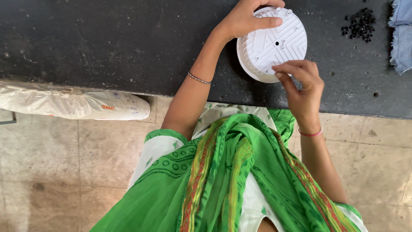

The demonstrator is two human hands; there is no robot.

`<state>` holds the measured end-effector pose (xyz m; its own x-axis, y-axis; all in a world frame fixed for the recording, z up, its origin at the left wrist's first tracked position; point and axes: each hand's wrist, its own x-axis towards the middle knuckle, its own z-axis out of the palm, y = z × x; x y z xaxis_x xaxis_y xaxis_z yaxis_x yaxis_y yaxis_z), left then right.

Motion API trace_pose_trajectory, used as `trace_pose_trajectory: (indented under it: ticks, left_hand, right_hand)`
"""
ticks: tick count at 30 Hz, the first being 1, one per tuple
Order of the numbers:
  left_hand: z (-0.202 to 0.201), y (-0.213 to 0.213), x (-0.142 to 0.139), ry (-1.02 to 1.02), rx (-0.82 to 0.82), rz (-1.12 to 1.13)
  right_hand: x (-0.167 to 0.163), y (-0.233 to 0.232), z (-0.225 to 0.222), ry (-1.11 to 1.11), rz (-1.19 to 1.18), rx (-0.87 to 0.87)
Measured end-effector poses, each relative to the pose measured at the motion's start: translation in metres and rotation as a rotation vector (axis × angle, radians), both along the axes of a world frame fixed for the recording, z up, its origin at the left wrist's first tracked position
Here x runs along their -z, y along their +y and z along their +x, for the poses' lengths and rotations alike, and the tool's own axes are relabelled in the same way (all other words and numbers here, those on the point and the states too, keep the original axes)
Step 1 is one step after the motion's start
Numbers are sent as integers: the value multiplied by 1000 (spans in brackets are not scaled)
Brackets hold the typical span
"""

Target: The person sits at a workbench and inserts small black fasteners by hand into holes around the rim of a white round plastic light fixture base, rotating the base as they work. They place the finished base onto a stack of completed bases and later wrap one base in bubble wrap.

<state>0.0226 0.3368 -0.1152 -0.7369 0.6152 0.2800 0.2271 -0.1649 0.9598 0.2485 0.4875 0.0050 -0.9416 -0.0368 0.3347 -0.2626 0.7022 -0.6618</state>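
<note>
A person stands at a dark counter (128, 38) and looks down at both hands. The left hand (244, 19) lies on the top left edge of a round white plastic disc (274, 43). Its fingers are curled over the rim and the thumb rests flat on the disc's face, so this hand is gripping the disc. The disc sits on the counter near its front edge, a little tipped up toward the person. Its face has raised zigzag lines and a few small holes (one is right in the middle).

The right hand (302, 88) is at the bottom right edge of the disc. Its fingers are bent in and pinched together at the rim. They touch the disc, but I cannot tell if something tiny is held between them.

A little heap of small black bits (358, 25) lies on the counter, off to the right and well apart from the disc. Some blue cloth (401, 36) lies at the far right edge. A white sack (73, 103) is tucked under the counter on the left, above the tiled floor (64, 172).
</note>
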Motion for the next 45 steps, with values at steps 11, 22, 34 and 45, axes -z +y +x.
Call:
trace_pose_trajectory:
  ticks: [11,22,34,45]
  left_hand:
    - [-5,7,10,2,-1,17]
    - [-1,11,8,0,-2,-8]
    - [1,12,8,21,-20,-37]
    - [2,8,7,15,-20,-21]
  right_hand:
    - [-3,-4,-10,-75,33,-32]
    - [-3,-1,-8,-85,60,-39]
    - [0,0,-5,-45,88,-56]
    - [0,-3,-4,41,142,-86]
